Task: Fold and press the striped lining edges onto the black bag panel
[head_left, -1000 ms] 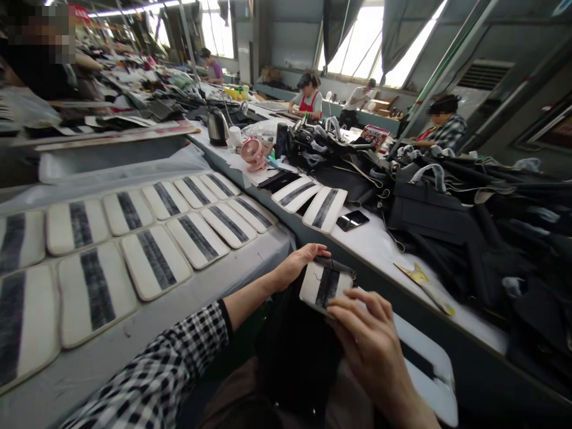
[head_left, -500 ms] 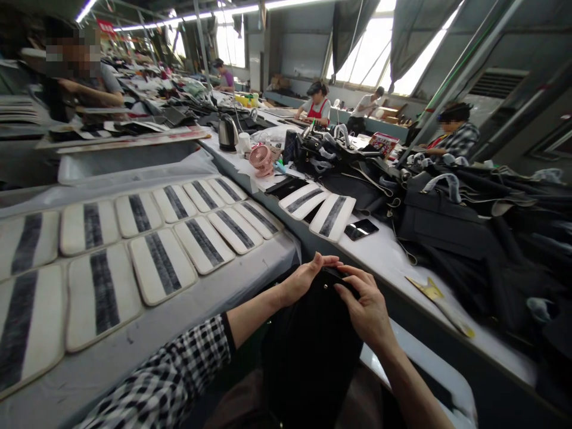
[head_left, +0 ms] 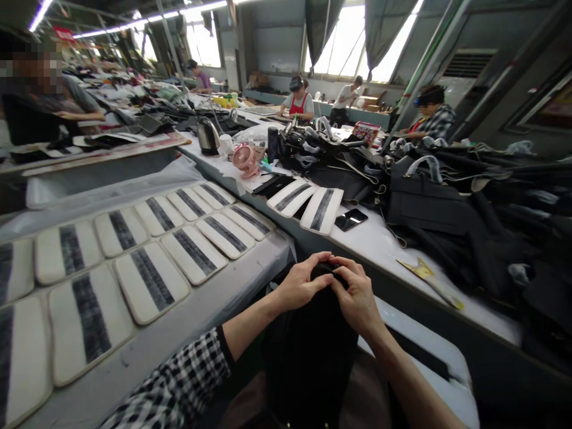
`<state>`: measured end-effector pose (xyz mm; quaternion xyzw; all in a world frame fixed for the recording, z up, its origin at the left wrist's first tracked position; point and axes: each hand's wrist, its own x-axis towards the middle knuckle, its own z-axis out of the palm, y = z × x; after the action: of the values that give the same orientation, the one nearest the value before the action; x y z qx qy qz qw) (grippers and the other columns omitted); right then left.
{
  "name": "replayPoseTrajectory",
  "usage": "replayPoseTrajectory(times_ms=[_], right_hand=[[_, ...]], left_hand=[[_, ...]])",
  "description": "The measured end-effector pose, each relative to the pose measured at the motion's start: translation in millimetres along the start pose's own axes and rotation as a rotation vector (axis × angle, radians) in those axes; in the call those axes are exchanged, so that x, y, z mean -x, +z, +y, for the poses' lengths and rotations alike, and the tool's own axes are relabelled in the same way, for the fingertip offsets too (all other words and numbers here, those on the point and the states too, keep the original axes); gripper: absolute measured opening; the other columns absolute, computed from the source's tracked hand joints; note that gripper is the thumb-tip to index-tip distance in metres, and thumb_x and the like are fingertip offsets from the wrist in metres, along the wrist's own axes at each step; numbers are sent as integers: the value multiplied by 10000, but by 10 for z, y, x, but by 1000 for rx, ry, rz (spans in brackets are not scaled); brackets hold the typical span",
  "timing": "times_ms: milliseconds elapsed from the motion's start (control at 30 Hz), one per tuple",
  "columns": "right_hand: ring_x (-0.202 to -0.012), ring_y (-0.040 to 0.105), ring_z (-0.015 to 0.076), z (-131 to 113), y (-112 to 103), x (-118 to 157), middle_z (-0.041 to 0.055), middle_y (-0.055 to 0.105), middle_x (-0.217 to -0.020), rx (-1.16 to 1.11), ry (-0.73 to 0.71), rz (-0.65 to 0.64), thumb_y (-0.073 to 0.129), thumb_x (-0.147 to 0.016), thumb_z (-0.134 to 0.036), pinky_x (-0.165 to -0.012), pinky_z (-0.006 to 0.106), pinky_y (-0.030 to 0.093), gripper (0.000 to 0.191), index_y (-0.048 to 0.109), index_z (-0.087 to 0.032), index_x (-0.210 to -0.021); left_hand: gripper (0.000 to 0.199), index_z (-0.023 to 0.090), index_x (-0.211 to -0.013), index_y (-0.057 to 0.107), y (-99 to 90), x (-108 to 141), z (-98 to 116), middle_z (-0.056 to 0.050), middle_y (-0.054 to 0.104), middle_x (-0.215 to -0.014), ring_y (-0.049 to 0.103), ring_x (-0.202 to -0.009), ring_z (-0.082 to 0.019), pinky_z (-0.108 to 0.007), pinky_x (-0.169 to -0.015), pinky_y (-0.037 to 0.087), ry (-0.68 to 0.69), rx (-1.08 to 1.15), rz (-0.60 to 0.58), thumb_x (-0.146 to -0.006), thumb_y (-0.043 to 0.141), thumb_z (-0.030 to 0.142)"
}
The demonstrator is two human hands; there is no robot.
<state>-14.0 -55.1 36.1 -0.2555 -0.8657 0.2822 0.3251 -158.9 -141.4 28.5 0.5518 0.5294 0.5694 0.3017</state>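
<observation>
Hands (head_left: 301, 286) | both nearly closed, pinching black piece (head_left: 308, 351) at top edge | almost tip-to-tip | forearms (head_left: 252, 319) converging

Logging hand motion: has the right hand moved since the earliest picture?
Yes: the right hand has moved up the picture, closer to the phone.

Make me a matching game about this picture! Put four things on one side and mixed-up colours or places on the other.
Things:
1. Fan
2. Phone
3. Black piece
4. Kettle

Colours or places:
A. Held by the left hand and the right hand
B. Silver, with a dark handle
C. Pink
D. Lying flat beside a striped panel

Right pairs: 1-C, 2-D, 3-A, 4-B
</observation>
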Motion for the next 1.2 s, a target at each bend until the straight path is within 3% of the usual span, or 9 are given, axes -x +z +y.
replayPoseTrajectory(times_ms=[67,167,300,467,700,833,933,1033,1200], right_hand=[[-1144,535,258,1,-16,-1,68,597,-1241,-93,52,41,612,-845,-263,-991,470,402,62,624,-213,-880],[-1222,492,258,50,-96,78,84,512,-1349,-330,173,185,666,-806,-324,-978,427,424,302,574,-219,-1074],[-973,596,250,154,-131,457,94,625,-1045,-506,478,355,682,-805,-492,-814,374,483,419,584,-181,-1068],[-815,609,225,102,56,846,66,673,-896,-768,610,236,697,-806,-532,-724,330,481,384,619,-179,-937],[-612,443,137,-19,157,762,-12,536,-660,-841,640,278,729,-774,-517,-560,257,361,382,570,-175,-718],[-613,439,135,-36,185,743,-12,528,-656,-864,625,257,726,-778,-489,-560,256,350,357,583,-168,-719],[-611,432,133,-76,209,708,-15,520,-643,-860,604,229,726,-772,-472,-554,251,335,340,587,-168,-713],[-613,419,131,-117,221,672,-17,511,-637,-809,586,222,724,-767,-456,-554,250,327,325,587,-169,-701],[-617,437,137,-162,238,695,-13,523,-654,-811,590,212,714,-768,-454,-559,256,338,313,592,-170,-716]], left_hand=[[433,208,-1334,516,14,5,-5,-54,582,-1344,515,-1263,-216,-348,-1133,344,-27,-15,6,-916,576,306],[402,221,-1337,513,-12,19,-18,-52,577,-1354,518,-1261,-217,-365,-1128,353,-95,9,-22,-941,531,290],[411,227,-1354,504,-87,49,-10,-52,545,-1395,493,-1287,-218,-365,-1132,345,-146,21,-23,-954,520,318],[415,244,-1361,494,-108,75,13,-43,509,-1431,483,-1299,-217,-370,-1136,342,-192,68,-5,-960,518,348],[437,260,-1364,499,-151,161,41,-45,529,-1414,524,-1258,-252,-387,-1072,417,-275,117,18,-948,528,392],[439,255,-1325,553,-353,33,122,-58,632,-1277,601,-1137,-249,-377,-980,479,-302,-12,-129,-920,570,423],[471,285,-1304,582,-468,-257,282,-47,570,-1366,562,-1190,-248,-367,-1013,448,-143,-254,-270,-859,658,423],[506,296,-1258,621,-423,-566,460,-32,562,-1375,493,-1266,-248,-346,-1085,368,25,-441,-487,-783,741,423],[307,216,-1062,672,-221,-766,508,-5,698,-932,622,-832,-162,-232,-716,458,-111,-505,-828,-841,658,429]])
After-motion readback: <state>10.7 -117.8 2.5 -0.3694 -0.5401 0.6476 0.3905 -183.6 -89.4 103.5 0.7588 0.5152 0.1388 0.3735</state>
